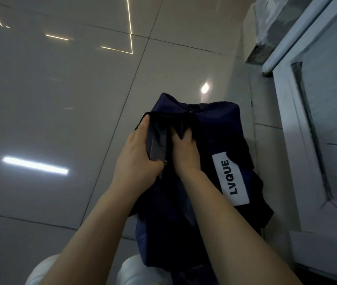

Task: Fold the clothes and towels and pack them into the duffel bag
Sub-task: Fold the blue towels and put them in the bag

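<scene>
Duffel bag [215, 124] sat on floor [60, 99], under both hands. Left hand [136, 155] held the opening's left edge; right hand [186, 153] just beside it. Label [230, 178] lay right of right hand; cabinet [317, 130] farther right.

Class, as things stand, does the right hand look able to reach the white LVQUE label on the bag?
Probably yes: the right hand grips the duffel bag opening beside the label, with nothing lying between them.

Single view, head-worn wide-angle camera: looking forward and steeply down along both forearms, sitting close above the left hand [136, 153] and right hand [186, 153] at frame centre. It is taking in the duffel bag [215, 128] on the tiled floor [60, 99], with a white cabinet door [317, 130] running down the right edge.
</scene>
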`<state>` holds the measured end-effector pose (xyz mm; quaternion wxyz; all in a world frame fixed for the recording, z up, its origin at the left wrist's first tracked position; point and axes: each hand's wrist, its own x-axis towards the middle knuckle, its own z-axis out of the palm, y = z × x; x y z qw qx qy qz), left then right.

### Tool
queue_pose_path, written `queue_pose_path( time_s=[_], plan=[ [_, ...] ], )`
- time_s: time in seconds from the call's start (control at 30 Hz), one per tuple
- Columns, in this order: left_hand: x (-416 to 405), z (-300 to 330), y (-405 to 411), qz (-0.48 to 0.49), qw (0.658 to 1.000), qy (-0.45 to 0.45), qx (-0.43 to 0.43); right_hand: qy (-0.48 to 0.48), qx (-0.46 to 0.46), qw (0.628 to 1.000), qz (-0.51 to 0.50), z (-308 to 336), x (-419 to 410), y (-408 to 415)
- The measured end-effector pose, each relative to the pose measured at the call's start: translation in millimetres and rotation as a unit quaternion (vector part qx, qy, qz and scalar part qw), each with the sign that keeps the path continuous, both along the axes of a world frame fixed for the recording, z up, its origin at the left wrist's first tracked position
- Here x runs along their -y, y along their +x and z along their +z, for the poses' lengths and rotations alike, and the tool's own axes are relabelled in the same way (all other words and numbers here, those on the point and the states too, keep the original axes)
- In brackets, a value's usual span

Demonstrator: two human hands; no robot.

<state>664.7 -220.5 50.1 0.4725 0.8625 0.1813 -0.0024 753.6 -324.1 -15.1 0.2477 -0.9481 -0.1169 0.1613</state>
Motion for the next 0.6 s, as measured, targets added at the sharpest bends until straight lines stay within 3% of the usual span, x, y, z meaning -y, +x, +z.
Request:
queue_pose_path(
  time_s=[0.17, 0.27, 0.47, 0.6],
  plan=[
    [-12, -4, 1, 0.01, 1.0, -0.015, -0.009, 0.098, 0.024, 0.993, -0.062, -6, 24, -27],
    [-12, -7, -1, 0.005, 0.999, -0.027, -0.02, 0.098, 0.002, 0.992, -0.077, -12, 42, -43],
    [-14, -5, -5, -0.012, 1.0, 0.003, -0.018, -0.05, 0.086, 0.992, -0.072, -13, 43, -37],
    [-16, -5, -7, -0.029, 0.999, 0.038, -0.022, -0.177, 0.157, 0.971, -0.026, -6, 47, -43]
  ],
)
